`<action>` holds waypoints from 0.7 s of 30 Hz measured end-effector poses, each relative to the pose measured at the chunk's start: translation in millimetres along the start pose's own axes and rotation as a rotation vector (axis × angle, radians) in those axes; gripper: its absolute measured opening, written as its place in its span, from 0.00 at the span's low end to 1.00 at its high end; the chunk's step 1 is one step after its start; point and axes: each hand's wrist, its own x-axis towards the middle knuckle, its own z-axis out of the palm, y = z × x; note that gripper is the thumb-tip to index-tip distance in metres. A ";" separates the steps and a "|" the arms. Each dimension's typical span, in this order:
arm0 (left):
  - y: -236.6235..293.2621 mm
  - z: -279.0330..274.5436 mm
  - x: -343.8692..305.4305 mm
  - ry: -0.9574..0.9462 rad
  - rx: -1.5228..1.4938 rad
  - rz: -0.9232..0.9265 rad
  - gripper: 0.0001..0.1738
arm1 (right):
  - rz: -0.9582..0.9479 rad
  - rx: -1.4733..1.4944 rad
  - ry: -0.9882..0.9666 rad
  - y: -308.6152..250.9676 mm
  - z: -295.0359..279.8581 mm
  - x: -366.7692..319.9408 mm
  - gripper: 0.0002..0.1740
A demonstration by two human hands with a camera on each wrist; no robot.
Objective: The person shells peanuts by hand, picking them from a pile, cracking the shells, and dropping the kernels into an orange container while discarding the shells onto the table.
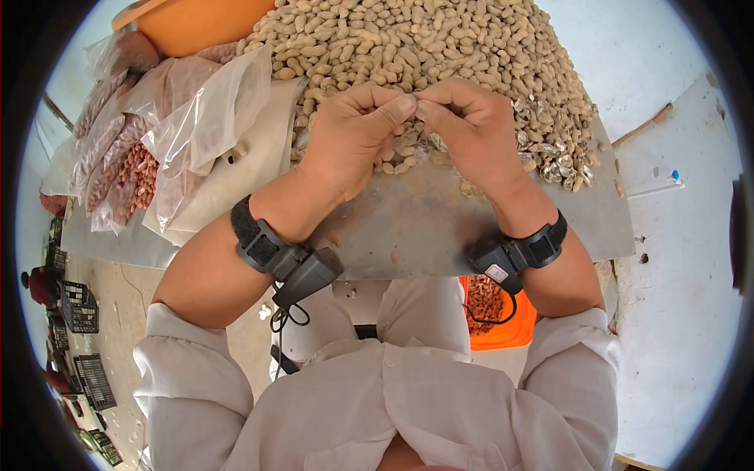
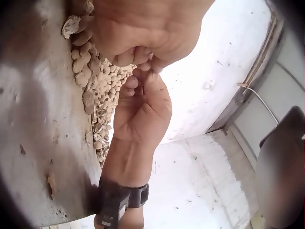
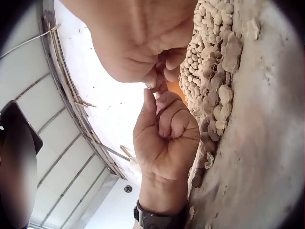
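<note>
My left hand [image 1: 343, 137] and right hand [image 1: 479, 133] meet tip to tip over the near edge of a heap of unshelled peanuts [image 1: 440, 47]. Thumbs and forefingers of both pinch a small peanut [image 3: 152, 89], mostly hidden by the fingertips. In the right wrist view the left hand's other fingers [image 3: 174, 119] are curled into the palm. Beneath the hands, several loose peanuts [image 1: 400, 163] lie on the metal tabletop [image 1: 393, 228]. Broken shells [image 1: 561, 157] are piled right of the right hand.
Clear plastic bags [image 1: 208, 118], one with reddish kernels [image 1: 140, 177], cover the table's left side. An orange basin [image 1: 188, 27] stands behind them. Below the table edge an orange container [image 1: 506, 337] holds reddish bits. Black crates [image 1: 78, 306] sit on the floor at left.
</note>
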 end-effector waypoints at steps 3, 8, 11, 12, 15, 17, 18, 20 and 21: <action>-3.0 2.6 -1.3 0.061 0.096 0.056 0.08 | 0.126 0.099 -0.007 -4.6 1.5 -0.8 0.07; -4.6 5.0 -2.2 0.101 0.170 0.137 0.08 | 0.221 0.392 0.011 3.2 7.9 -1.3 0.07; -7.2 4.5 -1.1 0.100 0.216 0.184 0.08 | 0.259 0.569 0.036 6.2 12.1 -1.9 0.08; -7.1 4.4 -0.8 0.092 0.219 0.191 0.07 | 0.273 0.632 0.048 6.3 13.5 -2.0 0.08; -8.5 2.9 1.6 0.071 0.210 0.214 0.07 | 0.308 0.777 0.051 6.4 15.5 -2.5 0.08; -8.3 3.6 1.9 0.063 0.196 0.219 0.07 | 0.346 0.871 0.050 5.4 16.2 -2.4 0.07; -6.7 4.9 1.1 0.062 0.189 0.215 0.07 | 0.365 0.919 0.049 4.7 16.7 -2.6 0.07; -5.9 5.0 0.8 0.066 0.205 0.212 0.07 | 0.425 0.976 0.104 0.3 18.1 -2.5 0.07; -6.0 4.6 1.1 0.071 0.228 0.213 0.07 | 0.454 1.004 0.132 -1.6 19.0 -2.2 0.07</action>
